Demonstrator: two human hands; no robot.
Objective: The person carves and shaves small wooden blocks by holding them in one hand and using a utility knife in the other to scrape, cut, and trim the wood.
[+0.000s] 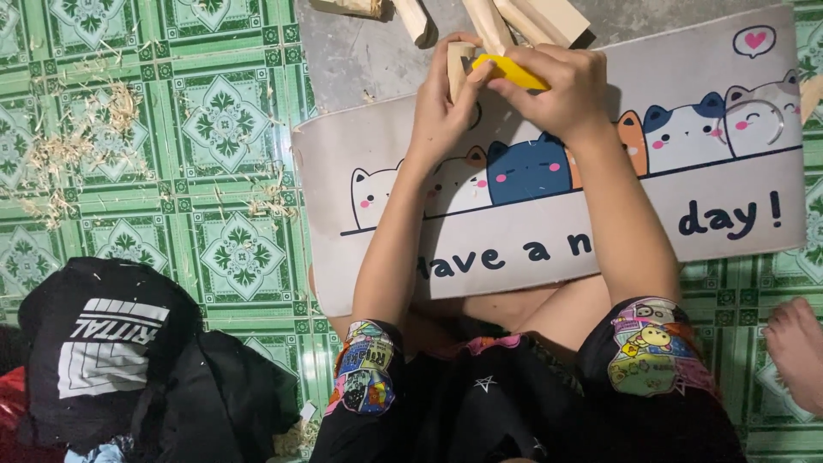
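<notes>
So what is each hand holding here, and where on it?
Left hand grips a small wood block around its lower part. Right hand holds a yellow knife by the handle, against the block.

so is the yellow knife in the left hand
No, the right hand grips the yellow knife; the left hand holds the wooden block.

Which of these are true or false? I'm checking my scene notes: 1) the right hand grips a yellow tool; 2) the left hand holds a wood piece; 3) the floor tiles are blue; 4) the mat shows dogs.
1) True: the right hand grips a yellow tool.
2) True: the left hand holds a wood piece.
3) False: the floor tiles are green.
4) False: the mat shows cartoon cats.
</notes>
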